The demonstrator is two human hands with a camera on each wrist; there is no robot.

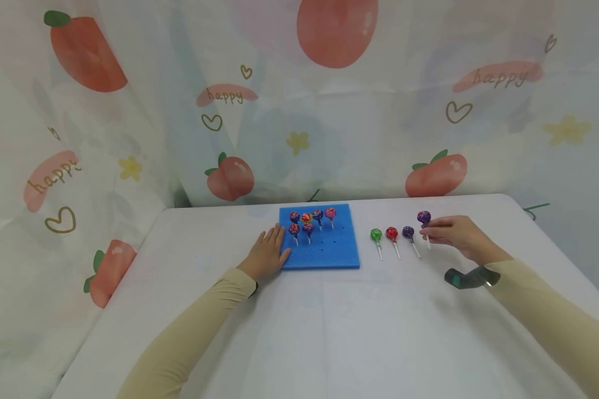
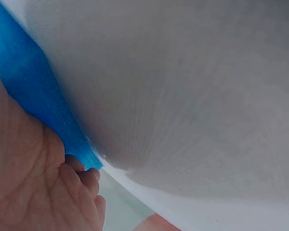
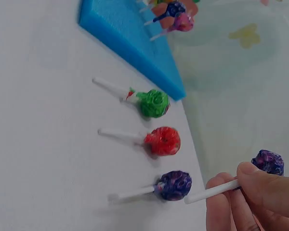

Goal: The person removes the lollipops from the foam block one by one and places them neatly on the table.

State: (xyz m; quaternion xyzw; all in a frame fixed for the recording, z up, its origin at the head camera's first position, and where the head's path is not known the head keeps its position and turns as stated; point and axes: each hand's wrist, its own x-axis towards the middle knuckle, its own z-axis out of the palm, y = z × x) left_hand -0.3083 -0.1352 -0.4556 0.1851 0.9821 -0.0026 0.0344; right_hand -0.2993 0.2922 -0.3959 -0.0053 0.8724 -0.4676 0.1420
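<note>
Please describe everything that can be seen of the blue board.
The board is a thick, roughly square blue slab that looks like foam. It lies flat on the white table, near the far edge. Six wrapped lollipops stand in it on their sticks: four in the back row, two in front. A few small dark holes show in its bare part. The left hand touches its left edge, the thumb toward the near corner.

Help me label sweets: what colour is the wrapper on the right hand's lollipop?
The wrapper is mostly purple, clearest in the right wrist view.
</note>
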